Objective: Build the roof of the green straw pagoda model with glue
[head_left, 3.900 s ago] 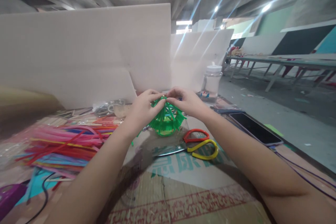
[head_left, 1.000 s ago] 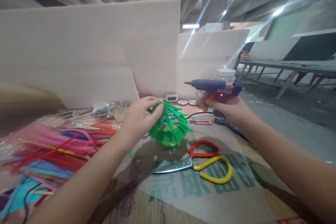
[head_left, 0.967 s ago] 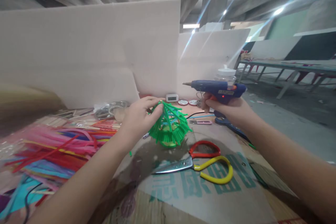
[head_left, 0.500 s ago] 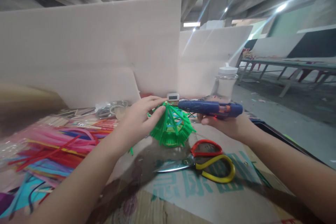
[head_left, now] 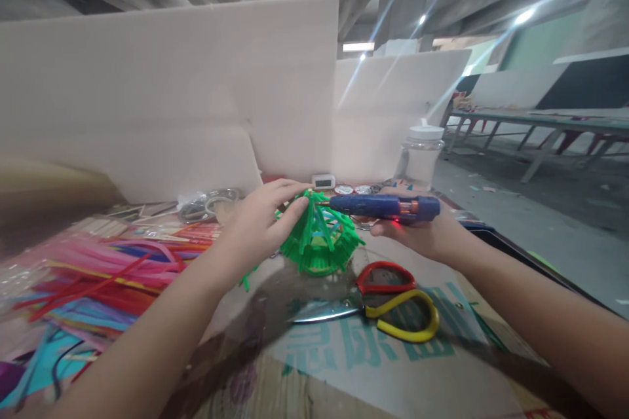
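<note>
A green cone-shaped piece [head_left: 322,239] made of fuzzy strips stands on the table, with openings in its side. At its top, the fingers of my left hand [head_left: 268,213] pinch the tip from the left. My right hand [head_left: 417,232] is wrapped round a blue glue gun [head_left: 386,207] with a red light on it. The gun's nozzle points left and is at the cone's upper right side, just below the tip. In front of the cone lie scissors [head_left: 407,314] with one red and one yellow handle.
Colourful fuzzy strips [head_left: 113,268] are heaped at the left. Behind the cone are a small white digital display [head_left: 323,181] and, further right, a clear bottle [head_left: 421,157] with a white lid. White boards [head_left: 196,78] stand upright at the back. A tape roll [head_left: 216,203] lies back left.
The glue gun in my right hand has moved slightly left and down, its nozzle closer to the cone's upper part. My left hand keeps its hold at the tip.
</note>
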The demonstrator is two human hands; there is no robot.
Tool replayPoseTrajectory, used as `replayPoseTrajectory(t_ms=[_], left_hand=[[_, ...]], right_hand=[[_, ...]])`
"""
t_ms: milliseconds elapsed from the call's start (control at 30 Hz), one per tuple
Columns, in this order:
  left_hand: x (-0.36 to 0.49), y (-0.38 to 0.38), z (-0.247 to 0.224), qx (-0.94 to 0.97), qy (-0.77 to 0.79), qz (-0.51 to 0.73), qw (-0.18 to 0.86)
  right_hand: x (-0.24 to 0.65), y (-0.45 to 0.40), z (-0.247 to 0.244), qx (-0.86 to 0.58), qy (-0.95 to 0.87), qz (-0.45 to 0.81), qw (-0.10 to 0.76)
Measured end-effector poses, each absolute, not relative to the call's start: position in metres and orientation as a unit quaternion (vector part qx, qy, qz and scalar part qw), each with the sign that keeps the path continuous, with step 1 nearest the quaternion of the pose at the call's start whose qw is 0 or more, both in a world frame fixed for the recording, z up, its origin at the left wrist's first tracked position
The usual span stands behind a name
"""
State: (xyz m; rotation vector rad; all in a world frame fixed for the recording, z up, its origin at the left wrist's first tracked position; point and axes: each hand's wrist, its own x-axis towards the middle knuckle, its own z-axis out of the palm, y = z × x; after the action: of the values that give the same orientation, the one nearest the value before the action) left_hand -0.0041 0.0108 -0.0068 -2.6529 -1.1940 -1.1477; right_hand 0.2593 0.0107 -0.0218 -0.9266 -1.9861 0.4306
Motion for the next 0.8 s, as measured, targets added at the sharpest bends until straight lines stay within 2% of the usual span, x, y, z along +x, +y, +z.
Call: replayPoseTrajectory(t_ms=[300, 800], left_hand=[[-0.0034, 0.0101, -0.0082, -0.851, -0.370, -0.372, 0.011], [0.0038, 0.0053, -0.0082, -0.839, -0.391, -0.375, 0.045]], right_hand=[[0.2580, 0.0111, -0.0210, -0.383, -0.815, 0.110, 0.422], [0.2572, 0.0119, -0.0214, -0.389, -0.811, 0.097, 0.425]])
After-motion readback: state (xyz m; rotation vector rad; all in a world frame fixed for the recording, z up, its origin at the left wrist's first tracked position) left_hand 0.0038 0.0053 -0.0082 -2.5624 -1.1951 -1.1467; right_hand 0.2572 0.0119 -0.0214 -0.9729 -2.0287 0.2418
